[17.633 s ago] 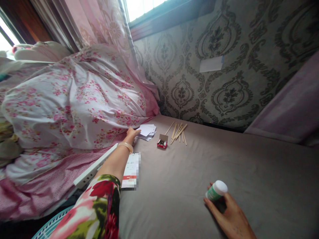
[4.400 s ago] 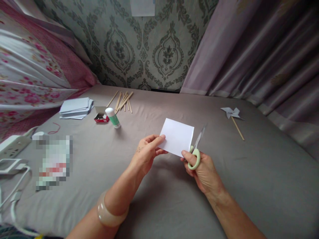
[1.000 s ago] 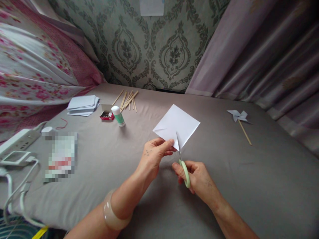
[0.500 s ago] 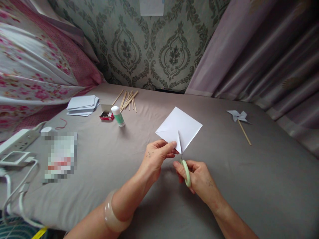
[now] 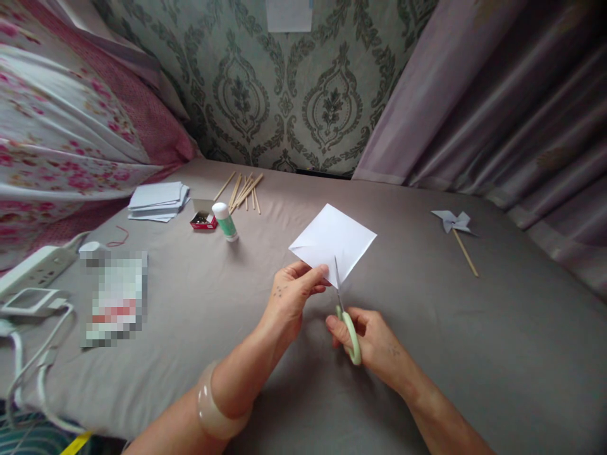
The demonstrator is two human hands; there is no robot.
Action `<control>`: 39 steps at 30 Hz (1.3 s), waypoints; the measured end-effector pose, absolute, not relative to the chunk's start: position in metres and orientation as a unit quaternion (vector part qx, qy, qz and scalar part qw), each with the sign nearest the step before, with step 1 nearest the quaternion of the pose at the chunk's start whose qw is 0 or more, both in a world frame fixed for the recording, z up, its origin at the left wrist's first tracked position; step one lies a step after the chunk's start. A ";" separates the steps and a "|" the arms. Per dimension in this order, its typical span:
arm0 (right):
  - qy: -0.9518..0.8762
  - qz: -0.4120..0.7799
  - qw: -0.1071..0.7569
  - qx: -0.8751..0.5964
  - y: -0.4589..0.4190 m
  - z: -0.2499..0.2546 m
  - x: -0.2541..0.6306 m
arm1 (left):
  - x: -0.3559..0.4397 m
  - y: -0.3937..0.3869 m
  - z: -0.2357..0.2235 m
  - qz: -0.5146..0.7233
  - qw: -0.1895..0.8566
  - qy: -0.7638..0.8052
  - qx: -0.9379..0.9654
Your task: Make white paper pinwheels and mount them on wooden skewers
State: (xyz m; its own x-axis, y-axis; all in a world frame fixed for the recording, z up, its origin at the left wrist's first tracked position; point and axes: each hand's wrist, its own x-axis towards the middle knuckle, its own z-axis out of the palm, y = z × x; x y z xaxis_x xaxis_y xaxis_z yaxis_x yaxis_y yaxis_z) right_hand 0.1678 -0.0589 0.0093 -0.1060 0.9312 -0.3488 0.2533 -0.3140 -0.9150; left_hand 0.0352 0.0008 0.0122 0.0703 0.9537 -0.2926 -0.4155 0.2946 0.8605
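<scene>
A square sheet of white paper (image 5: 334,234) is held up with one corner pointing toward me. My left hand (image 5: 298,287) pinches its near left edge, thumb on top and fingers beneath. In my right hand (image 5: 363,335) is a pair of scissors (image 5: 351,338) with pale green handles. The blades are at the near corner, and one blade shows over the paper's face. A slit runs in from the paper's left corner.
A paper pinwheel (image 5: 454,222) on a stick lies at right. At left are stacked paper (image 5: 156,201), a small red box (image 5: 203,221), a glue stick (image 5: 225,222), several wooden sticks (image 5: 245,191), a pixelated packet (image 5: 118,294) and a power strip (image 5: 38,268) with cables.
The paper and my left hand have shifted slightly left. The scissors have drawn back a little from the near corner, their handles now further apart.
</scene>
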 end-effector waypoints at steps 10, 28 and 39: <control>-0.312 0.501 0.577 -0.565 -0.046 0.005 0.189 | 0.027 0.007 0.023 0.498 0.689 0.420 0.317; -0.253 0.475 0.622 -0.568 -0.043 -0.001 0.179 | 0.040 -0.005 0.013 0.475 0.740 0.383 0.284; -0.301 0.445 0.605 -0.587 -0.051 -0.014 0.168 | 0.062 -0.024 -0.004 0.451 0.749 0.410 0.260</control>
